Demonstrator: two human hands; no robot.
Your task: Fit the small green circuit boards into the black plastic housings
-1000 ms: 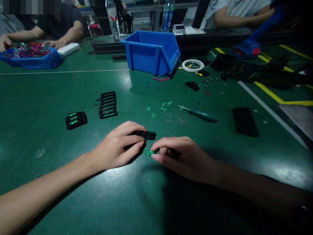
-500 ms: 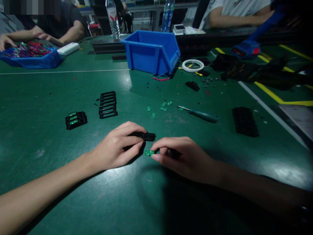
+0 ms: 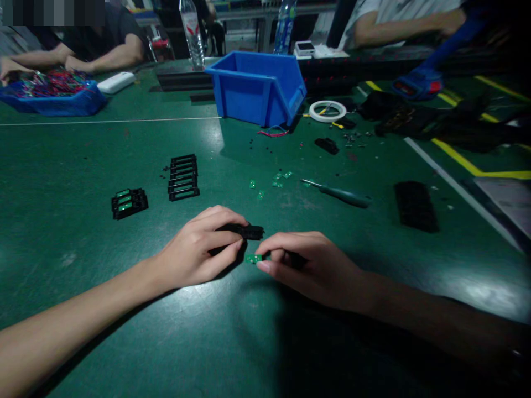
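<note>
The left hand [image 3: 207,244] is grasping a black part [image 3: 254,232], apparently to steady it. Just beside it, the right hand [image 3: 313,266] is pinching a green board [image 3: 251,258] by one end (probably leaving its face uncovered). Loose boards [image 3: 277,184] are lying beyond, near a screwdriver [image 3: 343,195].

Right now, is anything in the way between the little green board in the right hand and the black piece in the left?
Nothing visible stands between the green board, pinched in the right hand, and the exposed end of the black piece. The left hand covers its other end.
</note>
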